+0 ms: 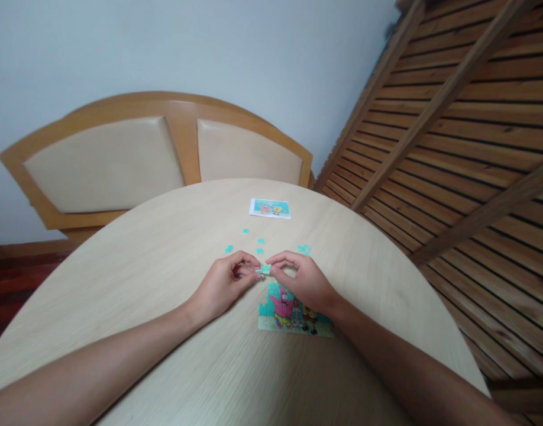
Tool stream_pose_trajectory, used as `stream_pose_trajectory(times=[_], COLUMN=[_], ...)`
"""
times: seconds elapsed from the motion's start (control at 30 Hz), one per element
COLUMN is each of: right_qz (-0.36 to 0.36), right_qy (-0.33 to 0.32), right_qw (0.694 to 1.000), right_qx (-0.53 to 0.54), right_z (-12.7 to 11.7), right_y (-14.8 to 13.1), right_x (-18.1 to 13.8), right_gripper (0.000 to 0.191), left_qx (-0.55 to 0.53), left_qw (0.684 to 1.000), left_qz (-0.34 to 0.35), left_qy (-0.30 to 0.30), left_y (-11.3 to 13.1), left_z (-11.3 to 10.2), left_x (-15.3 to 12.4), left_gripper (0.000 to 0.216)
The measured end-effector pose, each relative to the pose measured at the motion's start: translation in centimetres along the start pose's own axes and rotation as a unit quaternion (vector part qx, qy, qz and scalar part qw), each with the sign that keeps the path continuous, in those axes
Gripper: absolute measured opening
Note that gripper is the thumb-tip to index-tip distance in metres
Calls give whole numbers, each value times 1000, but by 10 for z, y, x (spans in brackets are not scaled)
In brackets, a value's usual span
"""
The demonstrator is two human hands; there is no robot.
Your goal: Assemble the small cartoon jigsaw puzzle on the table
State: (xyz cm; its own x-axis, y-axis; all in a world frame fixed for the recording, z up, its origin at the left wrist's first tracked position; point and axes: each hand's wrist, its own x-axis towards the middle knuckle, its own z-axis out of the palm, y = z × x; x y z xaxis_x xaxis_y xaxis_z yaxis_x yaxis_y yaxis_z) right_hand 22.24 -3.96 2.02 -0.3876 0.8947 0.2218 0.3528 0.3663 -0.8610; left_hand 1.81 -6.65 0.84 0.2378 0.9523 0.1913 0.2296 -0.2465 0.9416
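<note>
Between my two hands, just above the partly assembled jigsaw puzzle [283, 307], are small turquoise puzzle pieces [265, 268]. My left hand [229, 283] pinches at their left side with thumb and fingers. From the right, my right hand [304, 279] pinches at them too, and its wrist covers the puzzle's right part. The puzzle shows a pink starfish figure and other cartoon figures; its upper edge is uneven. Loose turquoise pieces [259, 251] lie beyond my hands, with another piece [229, 249] to the left and a small group [304, 249] behind my right hand.
A printed picture card [271, 208] with the cartoon figures lies toward the far edge of the round wooden table [165, 248]. Behind the table stands a bench with padded backrests [107, 165] against a pale wall. A slatted wooden panel [453, 148] slopes along the right.
</note>
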Motion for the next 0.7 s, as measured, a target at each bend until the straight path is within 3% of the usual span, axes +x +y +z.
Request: stream_pose_trajectory(times=[0.13, 0.27, 0.37, 0.7], right_qz=[4, -10, -18, 21], right_qy=[-17, -36, -44, 15], right_qw=[999, 999, 998, 1000], right_qx=[35, 35, 30, 9], right_z=[2, 2, 0, -2], right_y=[0, 1, 1, 10], right_x=[-2, -3, -2, 1], right_gripper=[12, 25, 25, 12], left_qx=[-6, -6, 8, 138], left_qw=[1000, 1000, 1000, 990], left_qz=[-6, 3, 11, 35], left_qy=[2, 7, 12, -2], left_y=[-2, -4, -5, -7], left_z=[0, -1, -1, -4], left_x=[-1, 0, 1, 2], left_gripper=[21, 20, 20, 15])
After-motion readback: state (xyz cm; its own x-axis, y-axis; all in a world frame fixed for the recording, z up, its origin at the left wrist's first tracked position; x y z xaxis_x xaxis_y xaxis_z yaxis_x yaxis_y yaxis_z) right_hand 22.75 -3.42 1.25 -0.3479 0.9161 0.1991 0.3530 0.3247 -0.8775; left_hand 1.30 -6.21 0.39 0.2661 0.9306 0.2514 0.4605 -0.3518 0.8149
